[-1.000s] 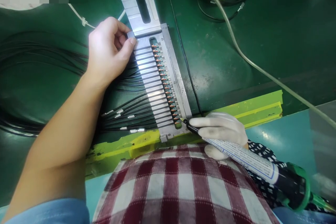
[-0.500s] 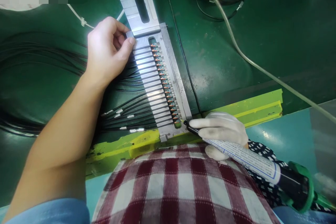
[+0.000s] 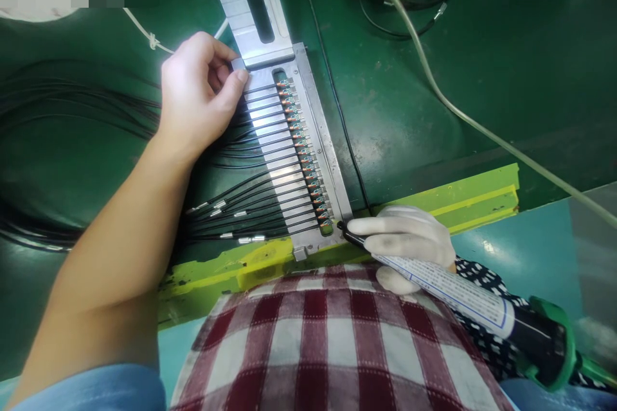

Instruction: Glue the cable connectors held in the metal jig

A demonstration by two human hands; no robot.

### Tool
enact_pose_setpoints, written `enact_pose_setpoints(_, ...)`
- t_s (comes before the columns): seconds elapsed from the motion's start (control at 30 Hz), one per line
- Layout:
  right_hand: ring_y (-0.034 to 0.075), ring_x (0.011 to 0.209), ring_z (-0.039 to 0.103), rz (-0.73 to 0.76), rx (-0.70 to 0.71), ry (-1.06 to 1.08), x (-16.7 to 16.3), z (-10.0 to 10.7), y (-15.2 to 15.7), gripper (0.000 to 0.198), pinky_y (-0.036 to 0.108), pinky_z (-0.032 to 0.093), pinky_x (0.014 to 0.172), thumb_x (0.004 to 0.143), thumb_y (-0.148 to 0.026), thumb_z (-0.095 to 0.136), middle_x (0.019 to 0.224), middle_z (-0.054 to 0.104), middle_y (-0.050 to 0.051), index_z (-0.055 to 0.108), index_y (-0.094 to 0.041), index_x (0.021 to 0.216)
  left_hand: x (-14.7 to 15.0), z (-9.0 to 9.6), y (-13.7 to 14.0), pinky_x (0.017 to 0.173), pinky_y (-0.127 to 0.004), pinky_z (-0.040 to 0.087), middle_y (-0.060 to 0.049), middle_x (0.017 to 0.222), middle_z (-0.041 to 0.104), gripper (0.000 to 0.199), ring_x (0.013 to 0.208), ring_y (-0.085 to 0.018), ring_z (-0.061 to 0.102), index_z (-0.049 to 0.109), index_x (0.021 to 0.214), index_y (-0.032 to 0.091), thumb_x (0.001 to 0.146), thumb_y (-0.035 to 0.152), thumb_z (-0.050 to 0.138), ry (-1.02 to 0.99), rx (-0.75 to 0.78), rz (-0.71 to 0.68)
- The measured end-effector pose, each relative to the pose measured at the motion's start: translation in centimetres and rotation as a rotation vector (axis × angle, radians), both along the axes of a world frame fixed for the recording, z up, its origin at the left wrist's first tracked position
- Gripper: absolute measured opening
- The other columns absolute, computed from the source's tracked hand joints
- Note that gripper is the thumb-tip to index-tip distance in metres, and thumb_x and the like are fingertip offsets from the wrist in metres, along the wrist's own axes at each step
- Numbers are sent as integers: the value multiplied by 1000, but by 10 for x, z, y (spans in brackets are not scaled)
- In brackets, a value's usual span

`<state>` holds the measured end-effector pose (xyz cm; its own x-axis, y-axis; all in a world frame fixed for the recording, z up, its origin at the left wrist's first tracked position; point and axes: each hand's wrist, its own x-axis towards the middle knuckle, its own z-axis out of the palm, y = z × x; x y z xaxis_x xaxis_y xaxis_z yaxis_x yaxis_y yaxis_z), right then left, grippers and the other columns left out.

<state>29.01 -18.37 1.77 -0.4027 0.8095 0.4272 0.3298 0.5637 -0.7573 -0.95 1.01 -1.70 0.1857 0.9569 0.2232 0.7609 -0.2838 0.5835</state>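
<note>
Left to right: one bare left hand pinches the far corner of a single metal fixture on the bench; black cables, over a dozen but too crowded to count exactly, cross it to a row of connector ends. One gloved right hand grips one labelled syringe, its tip at the row's near end. Dispensing appears in hand; the next move seems to call for fine, steady aim.

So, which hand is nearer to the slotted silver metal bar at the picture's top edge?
Left. The bare left hand is close beside the lower end of the bar; the white-gloved right hand is farther away, near the opposite end of the flat silver metal plate.
</note>
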Motion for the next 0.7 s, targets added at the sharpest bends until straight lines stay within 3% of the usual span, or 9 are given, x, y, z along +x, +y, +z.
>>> enact_pose_setpoints(0.47,18,70,72,11,-1,32,-1,0,4,11,32,54,58,91,-28,58,104,77,11,62,-21,98,0,1,-1,78,-32,53,1,75,52,24,66,-10,48,64,98,18,82,35,70,9,-1,-3)
enact_pose_setpoints(0.7,19,72,71,26,48,39,2,-1,3,14,32,55,59,91,-29,61,108,76,12,62,-19,102,0,0,0,84,-37,55,2,75,49,34,67,-9,50,62,99,14,83,44,69,19,8,-20)
